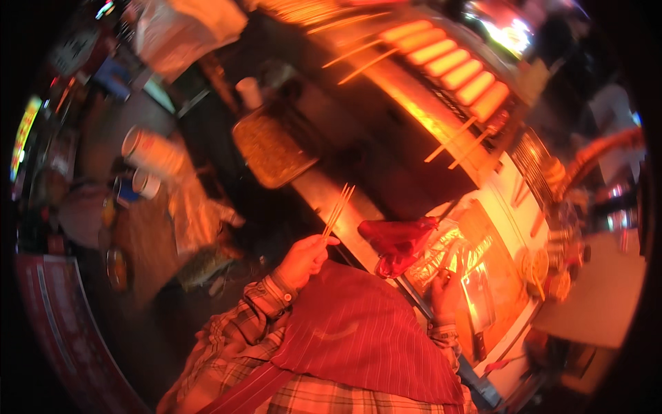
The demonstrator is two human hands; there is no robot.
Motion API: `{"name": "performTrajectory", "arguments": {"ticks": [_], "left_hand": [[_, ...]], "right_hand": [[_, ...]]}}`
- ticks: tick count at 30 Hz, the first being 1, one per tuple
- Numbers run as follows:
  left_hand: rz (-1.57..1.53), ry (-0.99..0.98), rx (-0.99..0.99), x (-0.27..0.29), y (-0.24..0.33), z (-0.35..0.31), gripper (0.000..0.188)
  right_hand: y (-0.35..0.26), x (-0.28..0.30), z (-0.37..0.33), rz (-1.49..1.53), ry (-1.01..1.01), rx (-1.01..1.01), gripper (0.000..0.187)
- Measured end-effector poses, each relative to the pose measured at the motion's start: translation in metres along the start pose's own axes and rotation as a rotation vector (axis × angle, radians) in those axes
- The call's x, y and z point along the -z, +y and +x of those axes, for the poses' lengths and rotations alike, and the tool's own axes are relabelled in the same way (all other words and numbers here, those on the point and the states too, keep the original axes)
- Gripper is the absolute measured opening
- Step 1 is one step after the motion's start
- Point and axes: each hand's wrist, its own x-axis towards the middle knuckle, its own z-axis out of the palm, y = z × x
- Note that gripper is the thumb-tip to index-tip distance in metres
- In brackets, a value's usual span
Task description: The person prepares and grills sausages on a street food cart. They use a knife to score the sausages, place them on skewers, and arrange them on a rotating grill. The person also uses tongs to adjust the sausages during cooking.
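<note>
My left hand (303, 262) is closed around several thin wooden skewers (338, 210), which point up and away in front of my red striped apron (365, 338). My right hand (445, 297) is low over a wooden cutting board (507, 265), beside shiny clear plastic wrapping (441, 252). Its fingers look curled, but blur and glare hide what they hold. A broad-bladed knife (481, 310) lies on the board just right of that hand, its dark handle toward me. Between my hands, a crumpled red cloth or bag (396, 241) sits at the counter edge.
Pale cylindrical foods on sticks (455, 65) lie in a row on the grill at the far right. A rectangular tray of brownish food (269, 152) stands ahead. At left are a large container (152, 152) and a white cup (146, 183). A person (607, 124) stands beyond the counter.
</note>
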Motion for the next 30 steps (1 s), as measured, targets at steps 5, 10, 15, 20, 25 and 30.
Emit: {"name": "performTrajectory", "arguments": {"ticks": [5, 10, 15, 20, 25, 30], "left_hand": [[-0.071, 0.175, -0.010, 0.021, -0.037, -0.021, 0.029], [-0.114, 0.382, -0.020, 0.042, -0.049, -0.023, 0.028], [-0.190, 0.344, -0.031, 0.067, -0.040, -0.022, 0.026], [-0.217, 0.205, -0.002, 0.093, -0.025, -0.032, 0.026], [-0.233, 0.238, 0.078, 0.130, -0.016, -0.044, 0.025], [-0.305, 0.249, 0.114, 0.166, -0.016, -0.056, 0.024]], "right_hand": [[-0.017, 0.021, -0.002, 0.452, -0.076, -0.123, 0.012], [-0.054, 0.015, -0.020, 0.436, -0.146, 0.142, 0.027], [-0.146, -0.027, -0.021, 0.232, -0.549, 0.400, 0.022], [-0.227, -0.109, -0.025, 0.020, -0.738, 0.713, 0.022], [-0.253, -0.191, -0.034, -0.259, -0.860, 0.865, 0.027], [-0.251, -0.245, -0.039, -0.369, -0.860, 0.908, 0.029]]}}
